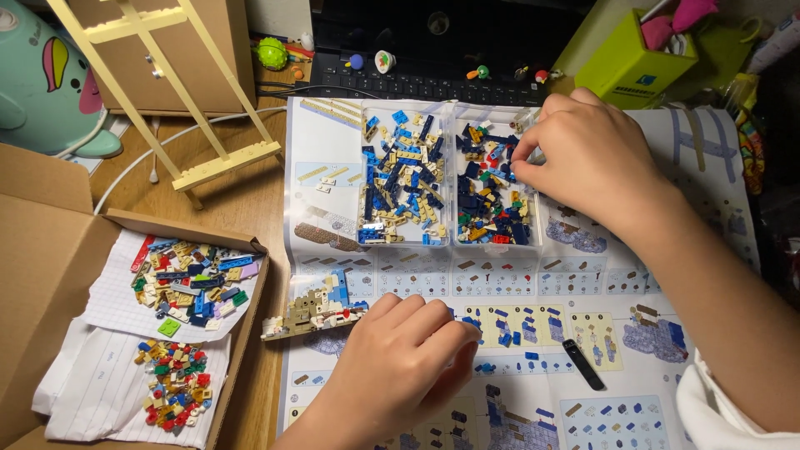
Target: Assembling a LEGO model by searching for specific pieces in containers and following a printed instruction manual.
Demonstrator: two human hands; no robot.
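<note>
While the instruction sheet (pixel 517 292) is covering the desk, the right hand (pixel 592 158) is picking through the clear tray (pixel 450 175) of small bricks, fingertips narrowly pinched, contents unclear. The left hand (pixel 400 358) is lying curled, empty, beside the partial build (pixel 312 312). Room is tightening toward the cardboard box (pixel 50 275).

wooden desk (pixel 242 200) | black keyboard (pixel 417 83) at back | wooden easel (pixel 179 92) left | light probably indoor lamp

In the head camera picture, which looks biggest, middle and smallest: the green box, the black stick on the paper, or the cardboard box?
1. Cardboard box, though it sits nearer the camera.
2. Green box.
3. Black stick.
</note>
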